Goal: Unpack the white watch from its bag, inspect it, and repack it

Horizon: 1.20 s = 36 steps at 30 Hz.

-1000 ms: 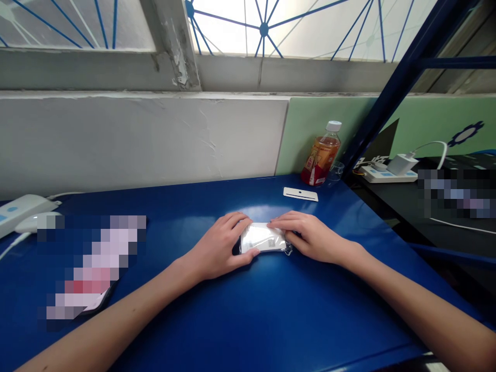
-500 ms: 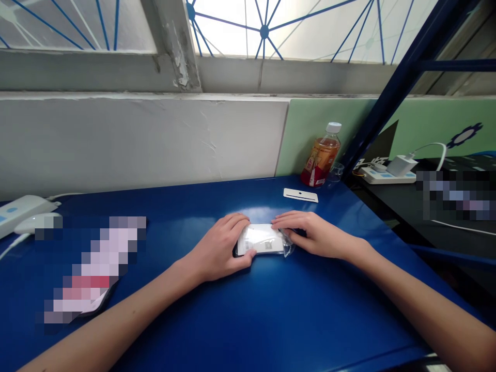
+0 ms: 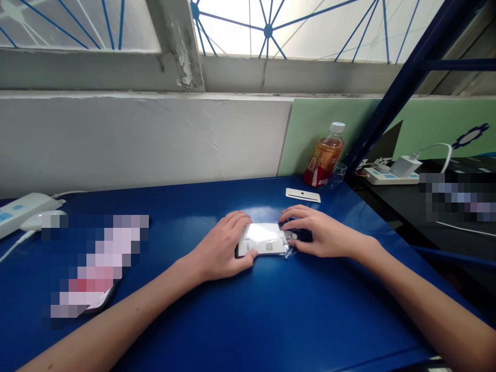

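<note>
A flat white packet (image 3: 261,238) with printed marks lies on the blue table (image 3: 248,315), inside a clear plastic bag (image 3: 287,249). A dark edge shows under its left end. My left hand (image 3: 227,245) is closed around that end, thumb along the near edge and fingers over the far side. At the other end, my right hand (image 3: 313,232) has its thumb and fingers curved about the crinkled end of the bag, fingertips touching the plastic. A small round pale spot shows between them; I cannot make out what it is.
A white card (image 3: 303,195) lies behind the right hand, near a drink bottle (image 3: 324,157). A phone (image 3: 103,263), partly blurred out, lies at left by a white power strip (image 3: 27,209). A blue post (image 3: 387,103) rises at right, beside another power strip (image 3: 391,175).
My right hand has shifted slightly right, and its thumb and fingers have spread a little, showing more of the bag's end. My left hand keeps its hold.
</note>
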Motion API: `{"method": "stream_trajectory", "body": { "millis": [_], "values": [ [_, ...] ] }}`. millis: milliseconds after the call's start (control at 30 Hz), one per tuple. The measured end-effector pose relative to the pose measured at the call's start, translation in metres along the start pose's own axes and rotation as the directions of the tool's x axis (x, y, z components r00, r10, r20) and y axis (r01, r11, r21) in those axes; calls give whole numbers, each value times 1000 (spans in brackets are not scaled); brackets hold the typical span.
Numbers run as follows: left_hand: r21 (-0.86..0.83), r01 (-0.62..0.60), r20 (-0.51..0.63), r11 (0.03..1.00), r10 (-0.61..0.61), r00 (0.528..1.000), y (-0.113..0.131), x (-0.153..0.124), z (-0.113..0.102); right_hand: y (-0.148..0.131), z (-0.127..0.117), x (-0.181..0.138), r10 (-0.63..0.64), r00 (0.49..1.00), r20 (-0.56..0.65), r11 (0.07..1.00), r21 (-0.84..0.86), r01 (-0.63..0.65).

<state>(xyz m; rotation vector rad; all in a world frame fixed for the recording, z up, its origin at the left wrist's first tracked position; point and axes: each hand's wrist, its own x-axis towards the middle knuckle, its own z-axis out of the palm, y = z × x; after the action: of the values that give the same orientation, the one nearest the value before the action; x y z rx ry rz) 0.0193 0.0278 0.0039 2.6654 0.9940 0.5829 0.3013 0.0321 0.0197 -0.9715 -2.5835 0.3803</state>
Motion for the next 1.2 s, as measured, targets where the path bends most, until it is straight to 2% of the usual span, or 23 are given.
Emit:
{"method": "stream_trajectory", "body": {
  "millis": [200, 367, 600, 833, 1033, 1200],
  "values": [
    [32, -2, 44, 999, 1, 999, -3, -3, 1, 2, 11, 2, -88, 995, -44, 996, -19, 87],
    [25, -6, 30, 1000, 5, 1000, -4, -3, 0, 0, 22, 3, -69, 992, -110, 998, 6, 70],
    [46, 26, 5, 999, -26, 1000, -1, -1, 2, 5, 5, 3, -94, 994, -58, 994, -60, 91],
    [58, 53, -10, 997, -52, 999, -5, -2, 7, 15, -17, -4, 56, 998, 34, 996, -70, -54],
    [46, 68, 19, 997, -69, 997, -4, -4, 5, 3, -3, -2, 79, 997, 10, 992, -100, -77],
    [72, 51, -4, 996, -51, 999, -4, -3, 6, -4, 8, 1, 110, 993, 43, 994, 12, -111]
  ]
}}
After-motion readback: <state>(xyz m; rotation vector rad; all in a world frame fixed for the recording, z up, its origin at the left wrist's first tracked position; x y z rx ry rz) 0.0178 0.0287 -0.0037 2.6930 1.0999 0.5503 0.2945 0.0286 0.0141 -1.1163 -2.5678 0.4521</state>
